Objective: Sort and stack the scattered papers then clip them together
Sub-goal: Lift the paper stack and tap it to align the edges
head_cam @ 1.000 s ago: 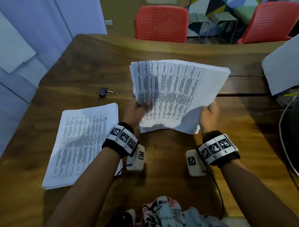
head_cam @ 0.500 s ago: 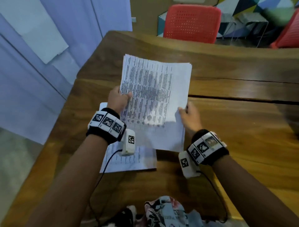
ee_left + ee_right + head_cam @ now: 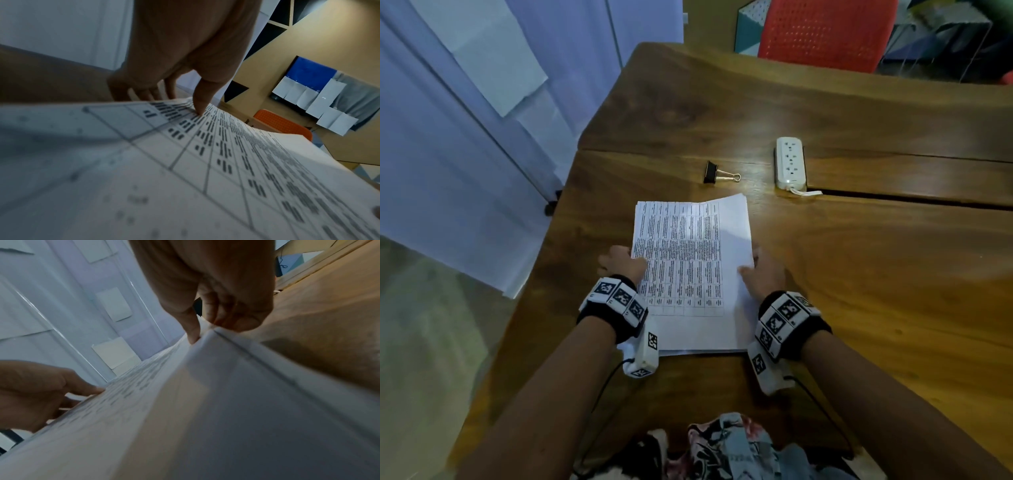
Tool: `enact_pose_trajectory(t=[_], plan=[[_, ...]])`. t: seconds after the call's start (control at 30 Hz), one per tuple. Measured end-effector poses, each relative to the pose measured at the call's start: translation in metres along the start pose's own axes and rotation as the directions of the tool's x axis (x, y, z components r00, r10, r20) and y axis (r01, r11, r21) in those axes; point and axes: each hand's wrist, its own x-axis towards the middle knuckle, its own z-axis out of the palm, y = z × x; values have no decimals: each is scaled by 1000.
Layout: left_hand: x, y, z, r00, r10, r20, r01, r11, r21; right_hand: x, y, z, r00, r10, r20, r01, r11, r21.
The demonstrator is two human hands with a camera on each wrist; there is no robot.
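Observation:
A stack of printed papers (image 3: 688,270) lies on the wooden table (image 3: 859,274) in front of me, its upper sheets still slightly raised at the far end. My left hand (image 3: 621,263) grips the stack's left edge, thumb on top of the print (image 3: 199,105) and fingers below. My right hand (image 3: 763,274) pinches the right edge (image 3: 207,331), thumb on top. A black binder clip (image 3: 714,173) lies on the table beyond the papers, apart from both hands.
A white power strip (image 3: 790,162) sits right of the clip by a seam in the table. The table's left edge runs close to my left hand, with pale wall panels (image 3: 482,137) beyond. A red chair (image 3: 825,34) stands at the far side.
Both hands carried the held sheets leftward and lowered them onto the pile that lay at the left; the papers now form one stack on the table. My head view shifted left.

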Motion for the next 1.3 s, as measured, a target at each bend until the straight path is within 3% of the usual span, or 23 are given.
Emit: enact_pose_trajectory(t=[0.07, 0.17, 0.4, 0.57, 0.67, 0.73, 0.8, 0.87, 0.93, 1.03, 1.17, 1.23, 1.3], plan=[[-6, 1, 3, 996, -71, 62, 67, 995, 71, -3, -5, 2, 999, 38, -32, -40, 998, -49], [-11, 4, 12, 990, -81, 117, 64, 988, 143, -3, -9, 6, 995, 91, 34, -90, 995, -38], [-13, 10, 22, 978, -119, 173, 77, 970, 233, -1, 0, -6, 976, 154, 154, -185, 958, 219], [-17, 13, 31, 968, -22, 250, 54, 991, -122, -8, 12, -9, 984, 71, 161, -124, 929, 348], [-30, 21, 38, 976, 97, 194, -25, 939, -344, -19, 13, -32, 1000, 18, 7, -19, 914, 405], [-48, 38, 43, 969, 217, 113, -147, 885, -442, -28, 11, -60, 989, -56, -134, 114, 870, 479], [-69, 63, 43, 917, 398, 22, -314, 757, -573, -34, 9, -92, 944, -149, -295, 282, 829, 483], [-92, 88, 41, 829, 557, -49, -443, 601, -665, -32, 13, -123, 883, -194, -428, 408, 769, 492], [-111, 108, 43, 753, 651, -97, -526, 507, -682, -31, 21, -150, 831, -204, -518, 495, 697, 519], [-128, 125, 51, 678, 726, -112, -596, 454, -663, -30, 43, -171, 804, -192, -562, 524, 676, 519], [-144, 137, 63, 650, 754, -98, -604, 434, -668, -25, 73, -178, 817, -149, -557, 504, 654, 565], [-153, 148, 65, 621, 774, -126, -634, 401, -661, -28, 71, -190, 773, -137, -620, 550, 633, 545], [-160, 159, 63, 545, 809, -222, -722, 318, -614, -32, 61, -205, 679, -181, -711, 656, 584, 478]])
